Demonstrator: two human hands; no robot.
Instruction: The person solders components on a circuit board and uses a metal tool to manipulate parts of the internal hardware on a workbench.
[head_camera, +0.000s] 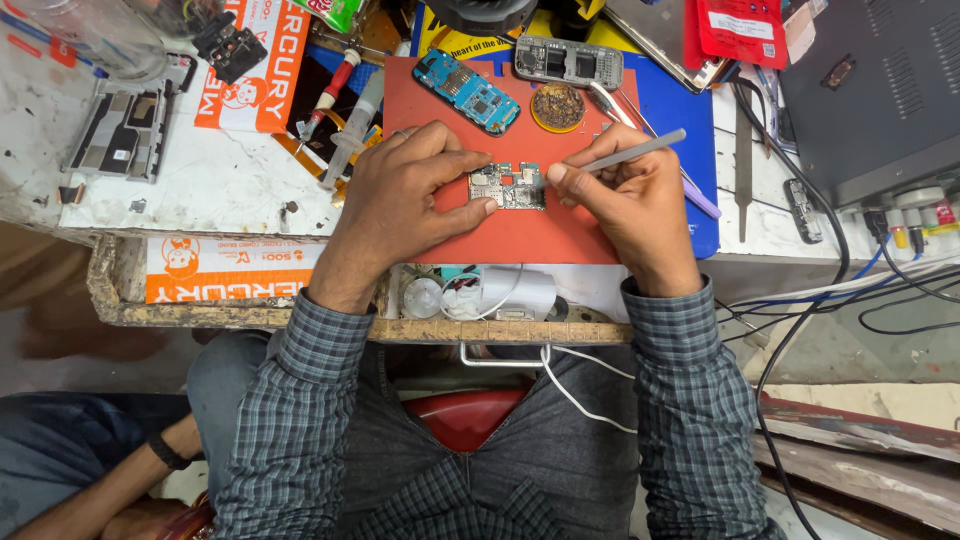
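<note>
A small phone circuit board (510, 187) lies on a red work mat (520, 235) at the middle of the bench. My left hand (405, 195) pins the board's left edge down with thumb and fingers. My right hand (630, 195) grips a thin grey metal tool (640, 151) like a pen, its tip hidden at the board's right edge.
A blue circuit board (467, 91), a grey phone frame (568, 61) and a round brass wool pad (557, 106) lie at the mat's far edge. Screwdrivers (330, 95) and a phone housing (122, 130) sit left. Cables (830, 290) hang right. Another person's arm (120, 480) is lower left.
</note>
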